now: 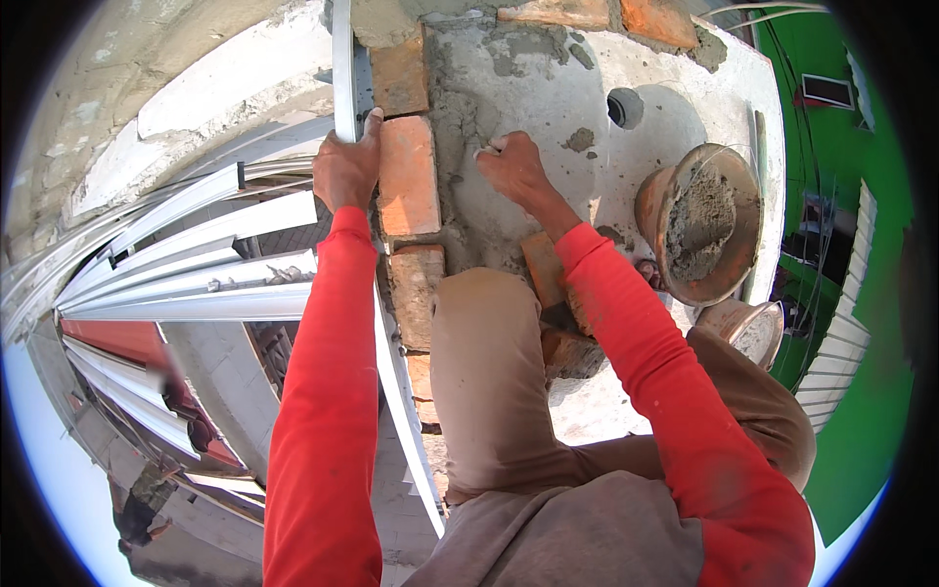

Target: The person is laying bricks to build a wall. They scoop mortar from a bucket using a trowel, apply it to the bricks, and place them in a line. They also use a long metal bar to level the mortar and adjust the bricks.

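My left hand point(347, 168) is wrapped round a long, pale metal bar point(342, 73) at the outer edge of a brick row. Its thumb lies beside an orange brick point(408, 176). Above that brick sits another brick point(398, 78), and a third, mortar-smeared brick point(417, 293) lies below it, beside my knee. Wet grey mortar point(456, 127) runs along the inner side of the row. Over this mortar my right hand point(515, 168) is closed, knuckles up; whatever its fingers hold, if anything, is hidden.
A bucket of mortar point(699, 220) stands at right, with a second bucket point(745, 328) below it. Loose bricks point(548, 269) lie by my knee. A round hole point(624, 108) pierces the concrete slab. Left of the wall there is a drop, with white metal channels point(196, 264) below.
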`<action>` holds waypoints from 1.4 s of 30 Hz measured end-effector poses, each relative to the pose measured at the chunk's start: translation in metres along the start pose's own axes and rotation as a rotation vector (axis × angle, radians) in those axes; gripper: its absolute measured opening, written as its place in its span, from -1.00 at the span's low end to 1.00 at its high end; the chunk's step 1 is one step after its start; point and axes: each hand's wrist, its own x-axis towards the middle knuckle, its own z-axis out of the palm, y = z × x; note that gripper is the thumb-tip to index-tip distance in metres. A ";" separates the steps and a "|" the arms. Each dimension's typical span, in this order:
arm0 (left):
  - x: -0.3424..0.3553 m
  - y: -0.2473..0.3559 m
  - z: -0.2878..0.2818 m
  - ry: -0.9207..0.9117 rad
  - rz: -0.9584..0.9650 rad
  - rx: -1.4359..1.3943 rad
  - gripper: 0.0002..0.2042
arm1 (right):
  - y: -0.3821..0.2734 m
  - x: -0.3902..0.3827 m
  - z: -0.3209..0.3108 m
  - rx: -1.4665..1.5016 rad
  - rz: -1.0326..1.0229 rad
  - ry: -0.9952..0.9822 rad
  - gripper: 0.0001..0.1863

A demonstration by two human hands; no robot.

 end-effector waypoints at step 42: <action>0.007 -0.008 0.010 0.065 0.008 0.072 0.02 | 0.017 -0.113 0.036 0.260 -0.154 0.023 -0.66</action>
